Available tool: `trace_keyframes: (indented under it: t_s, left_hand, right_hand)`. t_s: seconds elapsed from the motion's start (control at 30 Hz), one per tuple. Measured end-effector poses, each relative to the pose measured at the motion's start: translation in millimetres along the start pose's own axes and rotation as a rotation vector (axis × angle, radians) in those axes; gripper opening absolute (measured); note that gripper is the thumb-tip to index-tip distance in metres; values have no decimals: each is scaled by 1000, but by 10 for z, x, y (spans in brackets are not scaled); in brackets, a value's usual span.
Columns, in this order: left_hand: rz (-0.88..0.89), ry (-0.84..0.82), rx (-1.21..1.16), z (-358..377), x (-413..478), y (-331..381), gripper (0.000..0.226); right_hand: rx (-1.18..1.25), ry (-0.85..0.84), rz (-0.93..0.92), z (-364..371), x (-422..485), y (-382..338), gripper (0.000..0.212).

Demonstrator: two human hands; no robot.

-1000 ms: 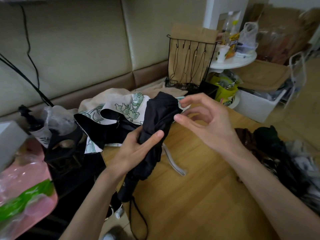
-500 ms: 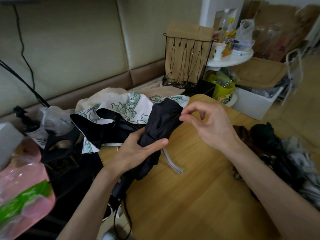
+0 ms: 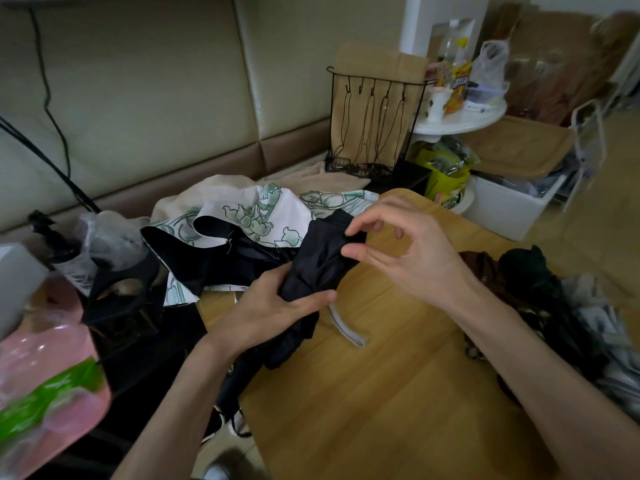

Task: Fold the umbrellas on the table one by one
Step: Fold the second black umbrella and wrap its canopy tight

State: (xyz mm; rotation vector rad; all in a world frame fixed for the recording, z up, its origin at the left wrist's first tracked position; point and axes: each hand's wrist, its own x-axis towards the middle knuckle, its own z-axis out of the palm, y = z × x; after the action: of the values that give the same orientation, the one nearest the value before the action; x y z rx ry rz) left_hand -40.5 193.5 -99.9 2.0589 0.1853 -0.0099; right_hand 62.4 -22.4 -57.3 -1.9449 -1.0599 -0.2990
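Observation:
A black umbrella (image 3: 320, 263), collapsed and loosely gathered, is held slanted over the left edge of the wooden table (image 3: 398, 393). My left hand (image 3: 266, 311) grips its middle, thumb across the cloth. My right hand (image 3: 405, 251) pinches a fold of the black canopy near the umbrella's upper end with thumb and forefinger. A grey-white strap (image 3: 346, 329) hangs from the umbrella onto the table. Its handle end drops below the table edge. A second umbrella (image 3: 249, 220), white with green drawings and a black lining, lies open and crumpled behind it.
A dark heap of cloth (image 3: 554, 306) lies at the table's right side. A black wire rack (image 3: 374, 123) with brown paper bags stands behind. A pink bag (image 3: 45, 375) and wrapped black objects (image 3: 104, 271) crowd the left. A white round shelf (image 3: 464, 119) and white bin (image 3: 509, 209) stand at right.
My right hand went from spread open near the umbrella's top to pinching its black cloth. My left hand kept its grip on the middle. The view shifted slightly.

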Motion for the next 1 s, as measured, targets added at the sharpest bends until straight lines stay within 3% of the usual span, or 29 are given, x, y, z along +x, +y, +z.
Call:
trace_keyframes:
  t_s: [0.17, 0.33, 0.5, 0.6, 0.8, 1.0]
  left_hand:
    - [19, 11, 62, 52, -4, 14, 55]
    - [40, 2, 114, 67, 4, 33, 70]
    - [12, -115, 25, 59, 4, 106, 51]
    - [9, -164, -38, 14, -40, 155, 48]
    - [-33, -114, -117, -44, -100, 107, 50]
    - [-36, -84, -131, -30, -59, 119, 50]
  right_hand:
    - [-41, 2, 64, 18, 18, 49, 18]
    - [64, -102, 135, -76, 33, 43, 8]
    - [108, -76, 207, -88, 30, 70, 8]
    - [126, -2, 155, -78, 42, 40, 6]
    - [218, 111, 181, -189, 36, 64, 13]
    - [130, -21, 148, -135, 15, 107, 7]
